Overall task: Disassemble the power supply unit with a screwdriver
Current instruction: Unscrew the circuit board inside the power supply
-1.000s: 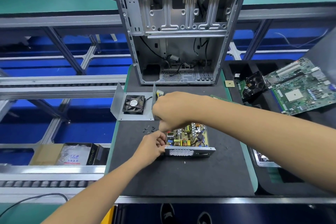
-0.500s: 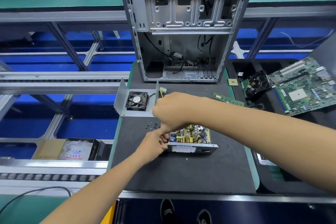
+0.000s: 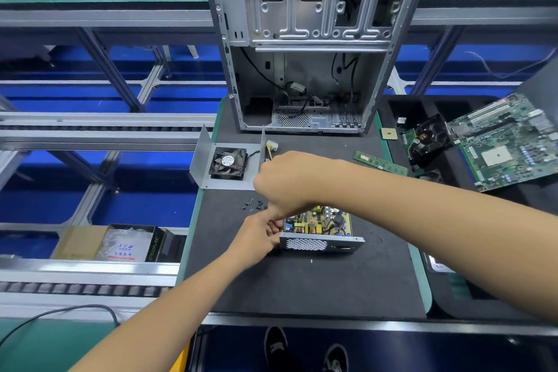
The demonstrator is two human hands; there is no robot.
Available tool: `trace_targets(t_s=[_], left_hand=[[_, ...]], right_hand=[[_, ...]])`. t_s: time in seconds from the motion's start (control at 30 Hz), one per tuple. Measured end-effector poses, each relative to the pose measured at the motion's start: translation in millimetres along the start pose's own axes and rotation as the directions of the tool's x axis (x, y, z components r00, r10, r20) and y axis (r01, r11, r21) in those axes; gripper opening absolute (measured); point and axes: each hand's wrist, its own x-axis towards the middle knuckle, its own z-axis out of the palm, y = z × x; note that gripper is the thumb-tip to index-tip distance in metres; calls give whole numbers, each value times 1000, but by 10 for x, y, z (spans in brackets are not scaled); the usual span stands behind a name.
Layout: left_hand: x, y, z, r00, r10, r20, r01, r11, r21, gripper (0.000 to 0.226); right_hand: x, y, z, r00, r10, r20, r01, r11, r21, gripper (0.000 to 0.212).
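The PSU (image 3: 320,232) sits mid-frame on the counter (image 3: 302,281), cover off, board exposed. Its left corner is pinched by the left hand (image 3: 259,235). The right hand (image 3: 287,184) is fisted above; what its grip holds cannot be told. Judged rigid, fairly light; best held by the metal walls, the fragile board avoided. Screws (image 3: 253,205) lie beyond.

Your single head-worn camera looks forward and steeply down from above the black work mat (image 3: 302,281), close enough that your forearms fill the lower frame and your shoes (image 3: 305,350) show beneath the bench edge; the wide lens bows the conveyor rails (image 3: 90,130) at left. It faces the open computer case (image 3: 305,48) at the far end; no second view shares the scene.
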Motion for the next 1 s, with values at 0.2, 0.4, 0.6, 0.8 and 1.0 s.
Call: trace_targets(t_s=[0.2, 0.4, 0.6, 0.8, 1.0], left_hand=[[34, -64, 6, 999, -23, 40, 23, 1000, -9, 23], [51, -79, 3, 999, -12, 42, 9, 998, 66, 29], [69, -107, 40, 999, 22, 26, -22, 1000, 15, 25], [54, -108, 33, 1000, 14, 12, -14, 1000, -7, 30], [23, -81, -11, 1000, 24, -8, -23, 999, 36, 22]], right_hand=[[25, 74, -32, 1000, 20, 8, -21, 999, 44, 33], [31, 85, -59, 1000, 20, 12, -21, 998, 59, 30], [12, 103, -119, 1000, 18, 6, -19, 996, 82, 36], [26, 123, -137, 1000, 24, 10, -25, 994, 103, 36], [52, 120, -122, 999, 32, -8, -31, 993, 110, 34]])
